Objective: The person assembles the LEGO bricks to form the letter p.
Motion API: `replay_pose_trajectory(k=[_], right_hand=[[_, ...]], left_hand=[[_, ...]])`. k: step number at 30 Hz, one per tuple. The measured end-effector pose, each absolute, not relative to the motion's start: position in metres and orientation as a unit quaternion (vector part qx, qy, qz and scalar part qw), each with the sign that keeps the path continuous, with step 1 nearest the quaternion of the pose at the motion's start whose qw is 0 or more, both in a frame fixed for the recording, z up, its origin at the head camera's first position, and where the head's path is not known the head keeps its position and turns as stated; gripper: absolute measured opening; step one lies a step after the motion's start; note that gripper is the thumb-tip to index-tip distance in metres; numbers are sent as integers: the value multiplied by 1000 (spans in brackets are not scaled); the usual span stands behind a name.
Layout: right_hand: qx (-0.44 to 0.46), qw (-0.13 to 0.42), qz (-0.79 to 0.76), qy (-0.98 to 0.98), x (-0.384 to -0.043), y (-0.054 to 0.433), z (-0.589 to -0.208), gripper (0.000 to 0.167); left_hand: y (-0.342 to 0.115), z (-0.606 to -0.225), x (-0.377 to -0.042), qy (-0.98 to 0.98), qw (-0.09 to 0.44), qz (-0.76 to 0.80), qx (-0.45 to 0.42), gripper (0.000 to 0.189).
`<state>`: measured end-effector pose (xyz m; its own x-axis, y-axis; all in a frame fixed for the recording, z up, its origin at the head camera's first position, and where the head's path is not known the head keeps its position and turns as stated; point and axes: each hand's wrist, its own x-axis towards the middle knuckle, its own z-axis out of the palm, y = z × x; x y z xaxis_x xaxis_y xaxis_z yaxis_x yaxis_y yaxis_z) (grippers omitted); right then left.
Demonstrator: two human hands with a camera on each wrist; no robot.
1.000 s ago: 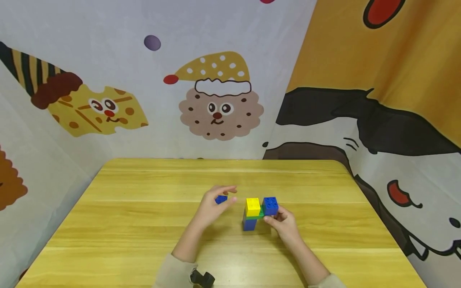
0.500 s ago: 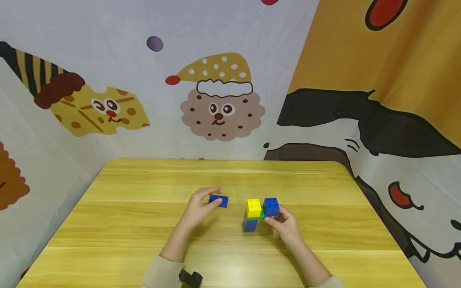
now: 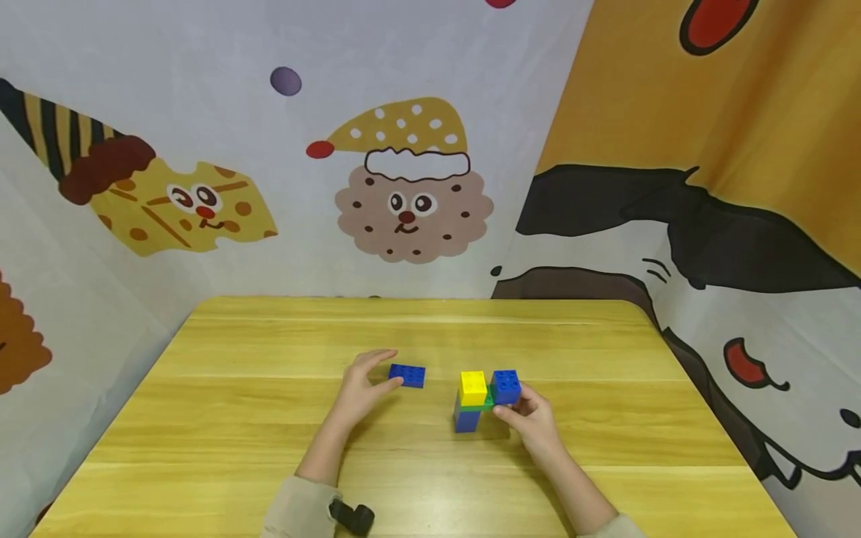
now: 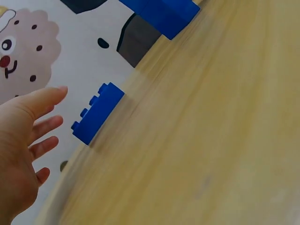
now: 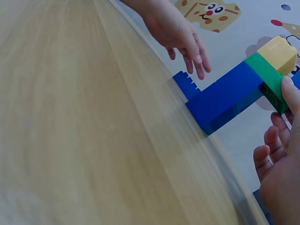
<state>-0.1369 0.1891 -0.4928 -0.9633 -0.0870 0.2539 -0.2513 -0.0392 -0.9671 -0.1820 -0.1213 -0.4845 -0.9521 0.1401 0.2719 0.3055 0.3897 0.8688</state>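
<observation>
On the table lies a long blue building brick [image 3: 406, 376], studs up. My left hand [image 3: 356, 392] is just left of it, thumb and fingers spread apart. A gap shows between this hand [image 4: 23, 150] and the brick [image 4: 99, 112] in the left wrist view. To the right stands a brick stack: blue bricks [image 5: 225, 98] below, a green brick [image 5: 267, 72] across them, with a yellow brick [image 3: 473, 387] and a blue brick [image 3: 506, 386] on top. My right hand [image 3: 534, 424] pinches the stack's overhanging right end; its other fingertips are partly hidden in the head view.
The wooden table [image 3: 269, 463] reaches back to a wall cloth [image 3: 430, 276] with cartoon prints. A black strap device [image 3: 353, 517] sits on the left sleeve. Something dark blue [image 5: 263, 206] shows below the right hand; its kind is unclear.
My left hand has drawn leftward from over the long blue brick, uncovering it. The brick stays in place. My right hand and the stack hold still.
</observation>
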Motion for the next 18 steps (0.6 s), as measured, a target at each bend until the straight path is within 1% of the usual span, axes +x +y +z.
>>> replay_pose_trajectory(k=[11,18], right_hand=[[123,57,707,-694,-137,189,-493,31],[126,62,708,-692,-137,189,-494,30]], left_hand=[[-127,-502,-188,-846,104,-500,-154,60],[-128,-508,-189,-853,106,-485,-161,62]])
